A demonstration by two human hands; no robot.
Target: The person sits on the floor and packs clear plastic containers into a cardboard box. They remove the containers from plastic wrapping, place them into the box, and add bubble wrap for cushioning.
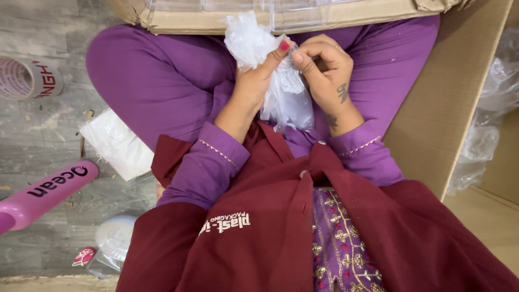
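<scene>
— What have the hands got?
— I see the left hand (254, 81) and right hand (324, 70) both pinching a clear plastic bag (286, 97) over the lap; contents unclear.
— Containers?
— Cardboard box (227, 19) at twelve o'clock holds clear plastic cases (292, 13).

Both hands (254, 86) (324, 73) pinching clear plastic bag (286, 100) — perhaps crumpled — over purple lap (162, 75)
</scene>
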